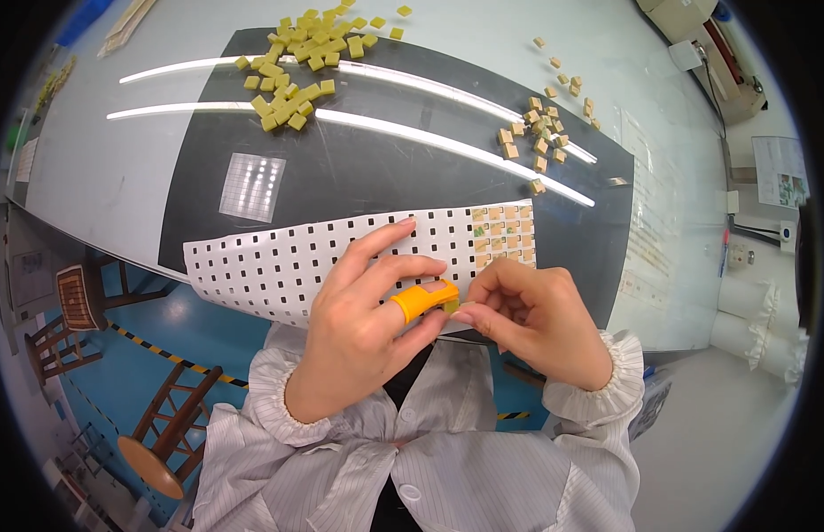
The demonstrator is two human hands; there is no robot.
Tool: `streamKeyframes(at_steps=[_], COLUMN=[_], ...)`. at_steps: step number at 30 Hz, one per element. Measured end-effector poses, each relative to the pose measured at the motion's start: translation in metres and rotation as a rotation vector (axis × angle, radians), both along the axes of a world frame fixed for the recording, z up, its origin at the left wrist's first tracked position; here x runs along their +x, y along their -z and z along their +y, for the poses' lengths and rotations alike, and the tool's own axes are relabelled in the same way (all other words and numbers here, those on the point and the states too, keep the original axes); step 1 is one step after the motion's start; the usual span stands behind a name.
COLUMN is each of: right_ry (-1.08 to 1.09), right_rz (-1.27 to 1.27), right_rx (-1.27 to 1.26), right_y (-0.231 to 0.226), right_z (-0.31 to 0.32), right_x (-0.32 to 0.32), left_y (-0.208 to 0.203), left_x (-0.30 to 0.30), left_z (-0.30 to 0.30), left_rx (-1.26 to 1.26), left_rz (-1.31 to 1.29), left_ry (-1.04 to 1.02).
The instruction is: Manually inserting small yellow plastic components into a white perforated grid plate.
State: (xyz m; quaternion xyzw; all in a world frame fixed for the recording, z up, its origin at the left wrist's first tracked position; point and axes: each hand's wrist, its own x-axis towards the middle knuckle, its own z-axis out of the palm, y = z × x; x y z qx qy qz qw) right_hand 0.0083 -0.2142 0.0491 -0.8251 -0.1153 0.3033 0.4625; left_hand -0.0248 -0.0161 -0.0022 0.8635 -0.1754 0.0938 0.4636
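A small yellow-green cube (451, 306) is pinched between the thumb and index finger of my left hand (363, 306). That index finger wears an orange finger guard (416, 302); the other fingers spread over a white sheet (261, 257) with rows of square dark holes. Close against the cube, my right hand (540, 319) has its thumb and index finger pressed together. Whatever lies between those fingertips is too small to make out. Tan squares (511, 227), a few with green marks, cover the sheet's right end.
Loose yellow-green cubes (316, 44) are heaped at the far left on a black mat (385, 160). Tan-topped cubes (540, 146) lie scattered at the far right. A clear gridded square (252, 186) rests left of centre. Wooden stools (168, 434) stand on the blue floor below the table's left edge.
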Motion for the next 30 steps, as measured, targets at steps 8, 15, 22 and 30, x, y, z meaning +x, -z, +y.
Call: streamKeyframes(at_steps=[8, 15, 22, 30], right_ry=[0.444, 0.533, 0.121, 0.116], right_rz=[-0.195, -0.655, -0.668, -0.706], right_rx=[0.125, -0.12, -0.149, -0.214], right_y=[-0.002, 0.004, 0.02, 0.022], right_z=[-0.027, -0.033, -0.006, -0.003], right_x=[0.016, 0.01, -0.027, -0.029], left_y=[-0.004, -0.011, -0.006, 0.0], left_x=[0.004, 0.004, -0.001, 0.0], left_z=[0.005, 0.0, -0.014, -0.011], left_rx=[0.042, 0.206, 0.093, 0.058], left_rz=[-0.014, -0.091, -0.028, -0.013], left_ry=[-0.007, -0.065, 0.011, 0.007])
